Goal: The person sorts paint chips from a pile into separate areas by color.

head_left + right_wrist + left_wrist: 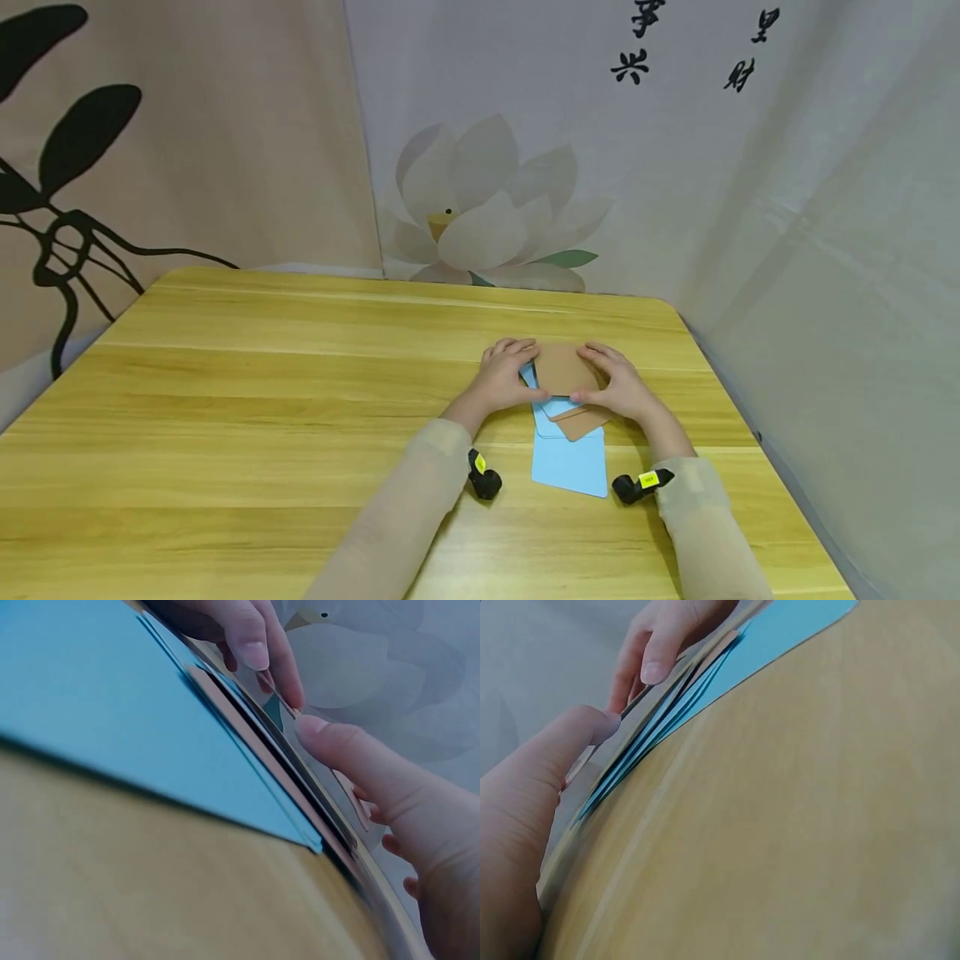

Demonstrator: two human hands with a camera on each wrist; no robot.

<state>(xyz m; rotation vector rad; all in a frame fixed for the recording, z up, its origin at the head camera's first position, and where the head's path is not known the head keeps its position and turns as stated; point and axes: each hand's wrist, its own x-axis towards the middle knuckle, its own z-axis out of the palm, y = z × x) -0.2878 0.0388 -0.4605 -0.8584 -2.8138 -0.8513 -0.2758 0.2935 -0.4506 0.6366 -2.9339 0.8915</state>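
A brown card (564,369) is held slightly above the table between both hands. My left hand (506,375) grips its left edge, thumb at the near side and fingers at the far side. On the opposite edge, my right hand (618,385) grips it the same way. Beneath and nearer lies a loose, fanned pile of blue cards (570,462) and brown cards (581,422). In the right wrist view the pile's blue card (112,712) lies flat, and the right thumb (322,735) presses the held card's edge. Parts of the pile are hidden under that card.
The pile lies on a wooden table (262,433) with yellow grain. A printed cloth curtain (480,100) hangs behind the table's far edge, and another pale curtain (847,250) runs along the right side. Small black cameras (486,483) sit at both wrists.
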